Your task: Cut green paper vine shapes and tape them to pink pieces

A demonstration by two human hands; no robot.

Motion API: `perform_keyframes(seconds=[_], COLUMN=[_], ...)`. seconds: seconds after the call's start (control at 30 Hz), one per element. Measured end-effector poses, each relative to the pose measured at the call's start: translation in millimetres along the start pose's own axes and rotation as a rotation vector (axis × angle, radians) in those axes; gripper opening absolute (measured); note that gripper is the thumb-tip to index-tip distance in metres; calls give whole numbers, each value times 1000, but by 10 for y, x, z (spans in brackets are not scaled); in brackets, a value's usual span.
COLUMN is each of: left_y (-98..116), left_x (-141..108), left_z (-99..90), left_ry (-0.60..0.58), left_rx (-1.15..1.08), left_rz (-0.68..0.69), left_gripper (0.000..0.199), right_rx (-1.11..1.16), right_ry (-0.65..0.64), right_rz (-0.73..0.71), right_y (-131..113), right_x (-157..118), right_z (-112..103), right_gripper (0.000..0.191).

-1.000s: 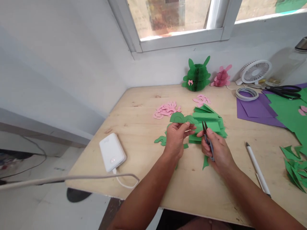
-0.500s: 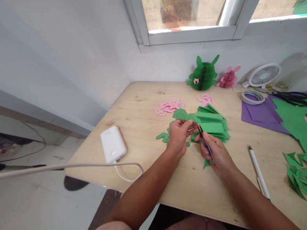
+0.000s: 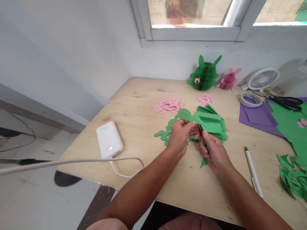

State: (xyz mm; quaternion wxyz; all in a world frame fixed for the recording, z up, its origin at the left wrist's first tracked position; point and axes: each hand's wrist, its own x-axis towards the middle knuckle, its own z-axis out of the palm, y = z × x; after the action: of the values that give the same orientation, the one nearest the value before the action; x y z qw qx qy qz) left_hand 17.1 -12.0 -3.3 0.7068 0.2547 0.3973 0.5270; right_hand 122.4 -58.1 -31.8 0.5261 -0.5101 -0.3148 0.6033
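**Here: trimming a green paper cutout with small snips**

Closely pinched between thumb and fingers of the left hand (image 3: 179, 134): green cutout (image 3: 185, 115), arched top raised just above the wooden table (image 3: 144, 108). Closed around small snips (image 3: 203, 142) in the right hand (image 3: 214, 152), blade tips touching the cutout's right edge, beside the stack of green paper (image 3: 212, 125). Best done, in judgement, with short bites near the blade tips, turning the paper rather than the tool, and keeping the left fingertips clear of the cutting line. Nearby: green scraps (image 3: 163, 134) under the left hand, pink cutouts (image 3: 169, 105) beyond, white power bank (image 3: 109, 143) well to the left, pen (image 3: 253, 171) to the right.
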Motion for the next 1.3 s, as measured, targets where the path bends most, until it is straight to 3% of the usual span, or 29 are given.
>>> perform_keyframes(seconds=[1.3], left_y=[3], left_x=[-18], left_z=[15], left_ry=[-1], left_rx=[40], left_rz=[-21], left_gripper=[18], right_rx=[-11], right_ry=[26], right_rz=[19], right_y=[-11], right_x=[11], right_z=[1], right_gripper=[43])
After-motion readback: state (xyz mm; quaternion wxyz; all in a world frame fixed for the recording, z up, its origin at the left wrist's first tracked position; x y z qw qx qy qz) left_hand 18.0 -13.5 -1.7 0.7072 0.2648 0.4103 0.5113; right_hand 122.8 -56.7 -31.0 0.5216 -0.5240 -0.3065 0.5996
